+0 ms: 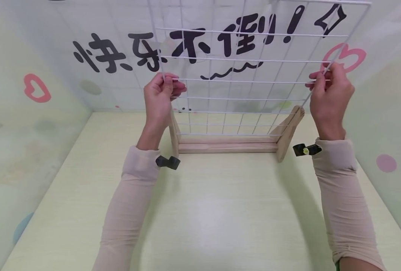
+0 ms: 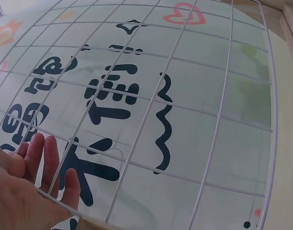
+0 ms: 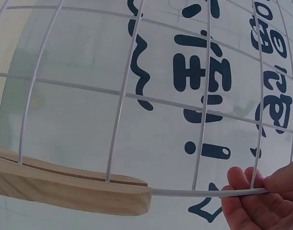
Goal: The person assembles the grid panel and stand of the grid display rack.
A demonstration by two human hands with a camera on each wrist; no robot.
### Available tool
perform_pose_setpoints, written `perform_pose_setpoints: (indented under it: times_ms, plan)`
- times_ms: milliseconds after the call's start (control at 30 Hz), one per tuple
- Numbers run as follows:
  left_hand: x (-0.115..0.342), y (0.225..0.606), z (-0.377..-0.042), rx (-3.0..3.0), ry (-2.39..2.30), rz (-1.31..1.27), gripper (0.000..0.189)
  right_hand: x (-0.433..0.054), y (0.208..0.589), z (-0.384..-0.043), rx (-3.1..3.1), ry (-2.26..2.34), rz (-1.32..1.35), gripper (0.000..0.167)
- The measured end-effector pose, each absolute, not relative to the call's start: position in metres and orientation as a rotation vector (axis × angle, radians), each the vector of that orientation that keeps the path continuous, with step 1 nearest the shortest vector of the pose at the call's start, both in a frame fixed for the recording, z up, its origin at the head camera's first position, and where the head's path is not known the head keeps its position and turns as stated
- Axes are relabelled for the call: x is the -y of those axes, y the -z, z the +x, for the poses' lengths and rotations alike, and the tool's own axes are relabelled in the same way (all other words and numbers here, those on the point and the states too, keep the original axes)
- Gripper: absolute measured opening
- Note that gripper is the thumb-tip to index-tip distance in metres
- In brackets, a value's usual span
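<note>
A white wire grid panel (image 1: 247,81) stands upright in a wooden stand (image 1: 227,147). My left hand (image 1: 159,96) pinches the panel's left edge wire, its other fingers reaching behind the mesh. On the opposite edge, my right hand (image 1: 332,96) holds the wire between thumb and fingers, a little above the right wooden upright (image 1: 290,135). The right wrist view shows the panel's edge wire running into a slot along that upright (image 3: 74,191). In the left wrist view, the fingers (image 2: 50,163) show through the mesh.
The stand rests on a pale wood-grain table (image 1: 214,210). Close behind the panel is a whitish backdrop with large black characters (image 1: 186,41) and a pink heart (image 1: 37,88). Side walls rise at left and right. Small black devices (image 1: 168,162) sit at both wrists.
</note>
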State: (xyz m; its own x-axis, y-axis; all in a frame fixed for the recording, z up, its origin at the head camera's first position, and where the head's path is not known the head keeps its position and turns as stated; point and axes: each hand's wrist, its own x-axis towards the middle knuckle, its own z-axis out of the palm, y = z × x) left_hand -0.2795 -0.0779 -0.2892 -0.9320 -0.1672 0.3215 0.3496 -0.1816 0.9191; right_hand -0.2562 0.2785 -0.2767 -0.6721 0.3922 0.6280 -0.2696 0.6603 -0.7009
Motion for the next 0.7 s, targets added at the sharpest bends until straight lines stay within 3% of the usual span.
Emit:
perform_pose_setpoints:
  times_ms: [700]
  plan:
    - [0.09, 0.314, -0.278, 2.119, 1.78, -0.252, 0.029, -0.28, 0.299, -0.257, 2.053, -1.063, -0.021, 0.023]
